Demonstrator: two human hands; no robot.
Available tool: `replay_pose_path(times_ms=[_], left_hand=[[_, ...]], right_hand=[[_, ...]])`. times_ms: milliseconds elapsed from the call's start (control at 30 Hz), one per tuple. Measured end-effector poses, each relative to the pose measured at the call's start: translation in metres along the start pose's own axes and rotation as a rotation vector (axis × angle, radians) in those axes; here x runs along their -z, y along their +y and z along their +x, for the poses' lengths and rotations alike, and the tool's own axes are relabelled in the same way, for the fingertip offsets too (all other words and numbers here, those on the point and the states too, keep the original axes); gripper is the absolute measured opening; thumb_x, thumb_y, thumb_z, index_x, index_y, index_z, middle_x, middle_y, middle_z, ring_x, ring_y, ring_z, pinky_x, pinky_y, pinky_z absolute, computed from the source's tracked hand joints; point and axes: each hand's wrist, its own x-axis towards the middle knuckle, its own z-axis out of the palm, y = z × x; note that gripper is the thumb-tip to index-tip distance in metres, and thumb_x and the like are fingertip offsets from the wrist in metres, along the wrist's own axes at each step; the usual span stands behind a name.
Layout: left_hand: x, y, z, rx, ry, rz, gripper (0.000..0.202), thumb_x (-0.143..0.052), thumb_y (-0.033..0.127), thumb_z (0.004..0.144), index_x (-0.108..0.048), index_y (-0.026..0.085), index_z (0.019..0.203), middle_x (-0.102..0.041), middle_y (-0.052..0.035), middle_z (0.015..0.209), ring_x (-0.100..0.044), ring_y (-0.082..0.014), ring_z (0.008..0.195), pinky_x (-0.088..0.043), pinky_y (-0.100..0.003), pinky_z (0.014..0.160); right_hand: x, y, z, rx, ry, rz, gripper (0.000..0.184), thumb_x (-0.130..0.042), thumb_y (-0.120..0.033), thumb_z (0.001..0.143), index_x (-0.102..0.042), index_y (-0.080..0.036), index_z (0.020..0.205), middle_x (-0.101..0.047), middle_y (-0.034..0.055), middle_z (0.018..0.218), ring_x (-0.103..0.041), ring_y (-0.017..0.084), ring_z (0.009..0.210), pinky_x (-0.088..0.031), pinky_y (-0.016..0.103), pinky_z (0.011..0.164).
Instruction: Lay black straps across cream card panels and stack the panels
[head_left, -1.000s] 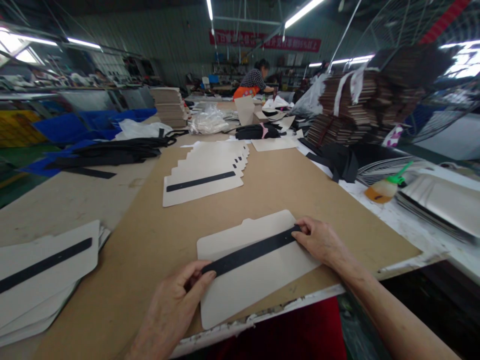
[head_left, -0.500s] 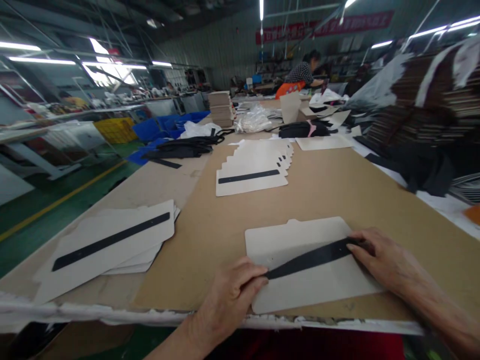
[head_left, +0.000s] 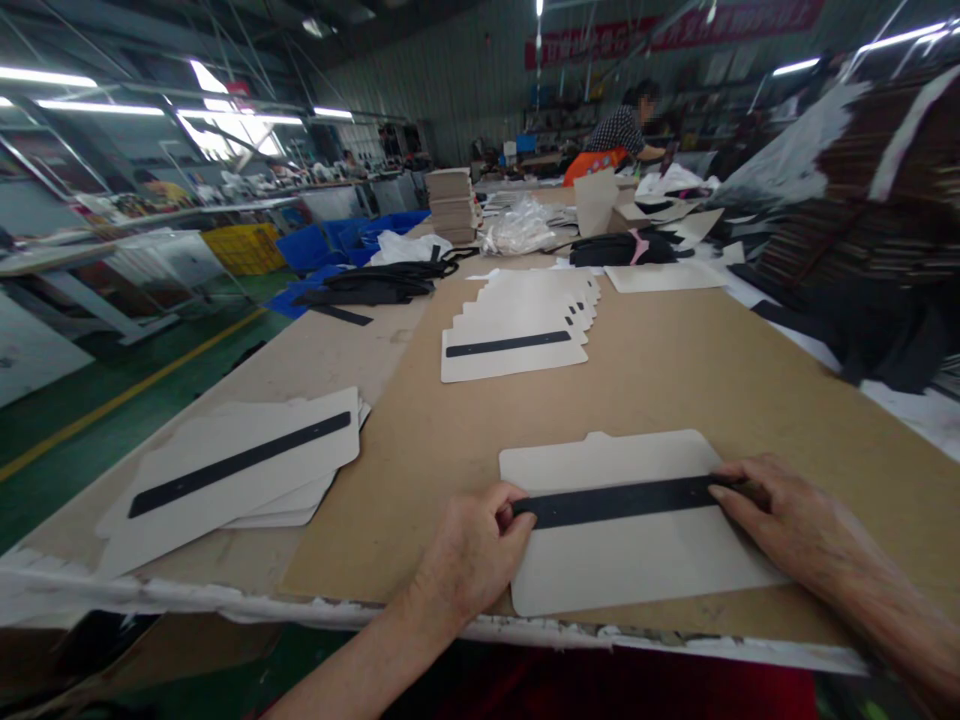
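A black strip stretches across a pale grey board with rounded corners and a small tab on its far edge. At the strip's left end, my left hand pinches it between thumb and fingers. My right hand grips the other end near the board's right edge. The strip looks straight and flat, running nearly level over the board's middle; whether it touches the board all along I cannot tell.
On the left lies a pile of similar boards, the top one bearing a black strip. Further back, overlapping boards fan out. Black straps, a clear plastic bag and a cardboard stack stand behind. A person bends at the far end.
My left hand has moved away from me, bringing the strip's left end up the board. The strip was slanted and twisted; now it is straight. The view has shifted slightly.
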Motion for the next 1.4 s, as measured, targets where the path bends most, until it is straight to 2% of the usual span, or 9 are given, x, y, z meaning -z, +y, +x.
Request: replay_pose_path(times_ms=[300,533,733,933,1000,1067,1133,1267,1400], left_hand=[[0.000,0.004,0.003,0.021,-0.027,0.087,0.016,-0.059,0.021,0.080,-0.073,0.020,0.086,-0.061,0.0037,0.063,-0.054,-0.0123,0.060,-0.033,-0.024,0.059],[0.000,0.003,0.003,0.024,-0.012,0.084,0.016,-0.058,0.022,0.082,-0.073,0.020,0.087,-0.063,0.0023,0.065,-0.056,-0.0131,0.060,-0.034,-0.025,0.059],[0.000,0.005,0.003,0.028,-0.016,0.113,0.016,-0.058,0.021,0.083,-0.072,0.019,0.088,-0.064,0.0014,0.066,-0.056,-0.0133,0.061,-0.035,-0.025,0.059],[-0.001,0.003,0.004,0.032,-0.025,0.137,0.013,-0.059,0.020,0.082,-0.071,0.019,0.089,-0.061,0.0020,0.066,-0.055,-0.0137,0.061,-0.037,-0.026,0.060],[-0.002,0.002,0.003,-0.005,0.009,0.173,0.021,-0.060,0.018,0.082,-0.068,0.019,0.101,-0.063,0.0001,0.076,-0.058,-0.0153,0.068,-0.041,-0.027,0.066],[-0.002,0.002,0.002,-0.080,0.047,0.222,0.034,-0.060,0.017,0.083,-0.063,0.019,0.117,-0.063,-0.0040,0.098,-0.060,-0.0170,0.079,-0.046,-0.030,0.075],[-0.002,0.003,0.001,-0.182,0.045,0.275,0.036,-0.055,0.014,0.087,-0.062,0.022,0.122,-0.058,-0.0063,0.114,-0.060,-0.0184,0.091,-0.048,-0.032,0.083],[-0.004,0.006,-0.001,-0.385,-0.109,0.453,0.039,-0.047,0.007,0.090,-0.066,0.026,0.119,-0.061,-0.0048,0.111,-0.055,-0.0211,0.100,-0.050,-0.033,0.088],[-0.009,0.006,-0.004,-0.469,-0.172,0.667,0.041,-0.050,0.006,0.089,-0.062,0.021,0.125,-0.064,-0.0074,0.113,-0.053,-0.0237,0.102,-0.053,-0.034,0.086]], right_hand=[[-0.003,0.007,0.000,0.019,-0.003,-0.009,0.032,-0.049,-0.048,0.082,-0.067,-0.023,0.092,-0.067,0.0093,0.096,-0.064,0.028,0.087,-0.050,0.044,0.083],[-0.001,0.002,-0.001,0.013,0.012,-0.022,0.031,-0.047,-0.047,0.083,-0.066,-0.023,0.091,-0.067,0.0094,0.096,-0.065,0.028,0.085,-0.051,0.044,0.080],[0.002,-0.002,-0.001,0.010,0.002,-0.007,0.031,-0.048,-0.048,0.081,-0.066,-0.024,0.089,-0.067,0.0096,0.094,-0.064,0.028,0.086,-0.051,0.045,0.083],[-0.001,0.002,-0.001,0.027,0.003,-0.025,0.033,-0.047,-0.049,0.083,-0.067,-0.024,0.091,-0.067,0.0099,0.096,-0.064,0.028,0.087,-0.051,0.046,0.083],[-0.002,0.003,-0.002,0.030,-0.003,-0.024,0.033,-0.046,-0.048,0.085,-0.066,-0.023,0.092,-0.066,0.0098,0.097,-0.064,0.028,0.087,-0.051,0.045,0.083],[-0.003,0.002,-0.003,0.029,-0.007,-0.030,0.032,-0.045,-0.046,0.086,-0.066,-0.023,0.094,-0.066,0.0099,0.099,-0.065,0.028,0.087,-0.052,0.045,0.081],[-0.001,-0.003,-0.004,0.046,-0.017,-0.038,0.030,-0.043,-0.043,0.089,-0.065,-0.023,0.097,-0.065,0.0099,0.100,-0.065,0.027,0.088,-0.052,0.044,0.082],[0.007,-0.022,-0.009,0.135,-0.064,-0.088,0.031,-0.035,-0.028,0.095,-0.065,-0.024,0.102,-0.066,0.0079,0.108,-0.067,0.023,0.092,-0.054,0.038,0.084],[0.010,-0.031,-0.025,0.217,-0.115,-0.302,0.044,-0.036,-0.013,0.090,-0.066,-0.029,0.119,-0.065,0.0048,0.122,-0.069,0.020,0.092,-0.058,0.032,0.077]])
